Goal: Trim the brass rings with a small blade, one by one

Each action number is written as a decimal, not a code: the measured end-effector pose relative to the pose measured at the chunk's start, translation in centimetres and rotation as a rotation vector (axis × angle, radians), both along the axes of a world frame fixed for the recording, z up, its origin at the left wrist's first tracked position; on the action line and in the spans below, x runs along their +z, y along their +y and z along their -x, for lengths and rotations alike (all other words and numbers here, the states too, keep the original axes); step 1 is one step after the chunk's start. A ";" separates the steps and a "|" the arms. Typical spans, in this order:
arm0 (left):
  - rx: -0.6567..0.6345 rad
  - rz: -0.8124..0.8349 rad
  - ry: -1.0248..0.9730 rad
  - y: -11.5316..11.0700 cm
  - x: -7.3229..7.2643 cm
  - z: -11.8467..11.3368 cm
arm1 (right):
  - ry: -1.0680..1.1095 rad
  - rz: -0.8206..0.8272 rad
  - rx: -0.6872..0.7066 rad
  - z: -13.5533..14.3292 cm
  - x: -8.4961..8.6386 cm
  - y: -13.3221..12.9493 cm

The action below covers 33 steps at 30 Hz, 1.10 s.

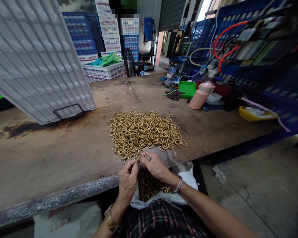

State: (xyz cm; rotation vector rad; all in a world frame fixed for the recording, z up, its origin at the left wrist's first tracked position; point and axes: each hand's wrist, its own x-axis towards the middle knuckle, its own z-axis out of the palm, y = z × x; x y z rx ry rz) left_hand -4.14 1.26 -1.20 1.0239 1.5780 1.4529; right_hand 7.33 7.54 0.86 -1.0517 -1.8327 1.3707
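One broad brown worktable [64, 158]: stretches right across in front of us, worn along its front edge, and it carries the work.
Loose pile of brass-coloured round metal rings [145, 130]: heaped on the tabletop, just beyond the fingertips!
Open white sack [188, 178]: sits below the table edge, more rings showing inside it, right under the hands.
Right hand [156, 167]: thumb and fingers pinch a small silvery metal tool [147, 156], close by the left fingertips.
Left hand [127, 177]: thumb and forefinger press together on what looks like a single brass-coloured ring [138, 161], mostly hidden.
Step at the fingertips: one ring being worked or checked, it seems; the next move calls for a firm left pinch and small, careful right-hand control.
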 end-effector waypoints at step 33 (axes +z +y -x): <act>-0.102 0.198 -0.538 0.0 0.6 0.1 | -0.358 -0.254 0.029 -0.4 -1.0 -0.2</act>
